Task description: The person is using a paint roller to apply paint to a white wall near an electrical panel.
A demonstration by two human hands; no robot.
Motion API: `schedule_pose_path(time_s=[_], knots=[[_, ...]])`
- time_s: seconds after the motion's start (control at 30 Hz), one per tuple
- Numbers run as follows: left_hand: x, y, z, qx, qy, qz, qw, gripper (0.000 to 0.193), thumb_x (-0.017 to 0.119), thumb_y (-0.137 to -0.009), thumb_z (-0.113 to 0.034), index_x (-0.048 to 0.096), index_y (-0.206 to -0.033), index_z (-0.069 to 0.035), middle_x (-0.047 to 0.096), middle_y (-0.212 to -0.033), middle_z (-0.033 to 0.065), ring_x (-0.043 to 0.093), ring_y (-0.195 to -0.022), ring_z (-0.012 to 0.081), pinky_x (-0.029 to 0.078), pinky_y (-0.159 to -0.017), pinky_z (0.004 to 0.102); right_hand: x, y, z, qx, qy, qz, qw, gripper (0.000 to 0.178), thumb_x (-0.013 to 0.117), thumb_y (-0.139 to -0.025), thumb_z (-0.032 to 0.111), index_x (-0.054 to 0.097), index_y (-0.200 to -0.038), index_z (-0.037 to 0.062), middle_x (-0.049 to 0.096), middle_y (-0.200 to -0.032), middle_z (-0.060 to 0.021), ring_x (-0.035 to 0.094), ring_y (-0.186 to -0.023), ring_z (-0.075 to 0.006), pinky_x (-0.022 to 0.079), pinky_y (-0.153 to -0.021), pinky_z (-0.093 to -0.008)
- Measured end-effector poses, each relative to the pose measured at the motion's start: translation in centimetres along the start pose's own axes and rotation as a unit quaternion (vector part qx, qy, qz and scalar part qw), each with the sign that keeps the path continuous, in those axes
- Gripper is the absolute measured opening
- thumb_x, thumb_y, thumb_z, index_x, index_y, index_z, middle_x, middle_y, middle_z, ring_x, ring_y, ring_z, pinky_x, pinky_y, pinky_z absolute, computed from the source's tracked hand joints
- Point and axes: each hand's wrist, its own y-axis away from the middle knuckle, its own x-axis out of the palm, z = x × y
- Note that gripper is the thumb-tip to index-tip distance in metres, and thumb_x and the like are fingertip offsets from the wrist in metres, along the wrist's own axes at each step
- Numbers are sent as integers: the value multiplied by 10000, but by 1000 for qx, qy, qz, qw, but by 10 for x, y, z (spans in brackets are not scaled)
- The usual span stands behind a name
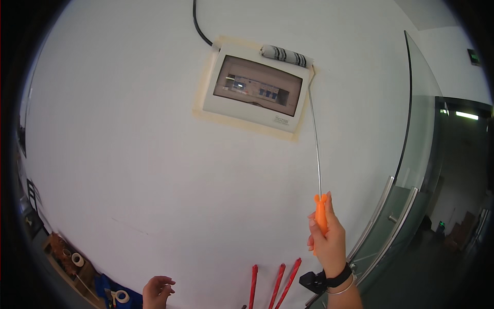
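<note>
Around the orange handle (321,213) of a paint roller (284,55), the fingers of the right hand (329,239) are wrapped firmly, one digit reaching up beside its top end. The left hand (158,292), at the lower edge, holds nothing; its fingers curl loosely, the thumb a little apart from them. From the grip a long, thin metal rod (315,136) rises to the roller's white, black-striped sleeve, which lies along the upper edge of an electrical box (254,90), toward its right end. Masking tape (247,125) borders the box on the wall (128,129), and a black cable (197,26) meets it at the upper left corner.

The step in hand looks to be rolling the strip of wall just above the box; whether the sleeve presses on the wall or sits slightly off it, one cannot tell. The next move would call for a steady wrist and even pressure along that edge, with the sleeve kept on wall and tape and off the box cover.

Farther out, red rods (253,283) stand near the lower edge, a roll of tape (122,296) lies at the lower left, and a glass door (422,129) is at the right.
</note>
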Motion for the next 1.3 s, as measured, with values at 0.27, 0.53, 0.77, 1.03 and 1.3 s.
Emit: schedule_pose_path(time_s=[0.27,0.53,0.77,1.03,1.3], knots=[[-11,-8,-2,-2,7,-9,1000,280,580,-975,-184,571,-1185,2,652,-1065,94,594,-813,147,490,-721,268,23,-44,10,-124,142,-74,979,676,553,-937,82,187,-1501,13,594,-1035,-200,614,-688,-256,522,-614,-330],[-36,-18,7,-5,31,-48,998,275,588,-969,-174,573,-1179,3,655,-1062,93,591,-815,134,487,-718,256,28,-142,95,-91,81,-97,988,584,502,-944,102,265,-1472,22,596,-835,-147,554,-478,-174,459,-410,-289],[-54,-36,11,13,23,-65,998,283,591,-967,-181,574,-1184,-1,658,-1070,93,591,-818,137,488,-714,261,12,-233,147,-180,92,-122,972,424,470,-904,105,429,-1305,-25,583,-732,-137,582,-511,-189,490,-442,-332],[-58,-54,6,19,1,-89,996,268,572,-979,-173,577,-1181,3,656,-1057,93,592,-818,149,495,-728,280,4,-317,194,-159,38,-135,977,295,490,-864,65,493,-1124,-74,594,-768,-142,610,-591,-215,511,-461,-358],[-58,-60,3,13,8,-133,991,266,574,-979,-186,581,-1174,-5,654,-1042,83,593,-820,147,494,-725,280,0,-373,213,-155,31,-154,975,291,505,-881,79,493,-1145,-43,578,-790,-125,597,-597,-194,512,-480,-337]])
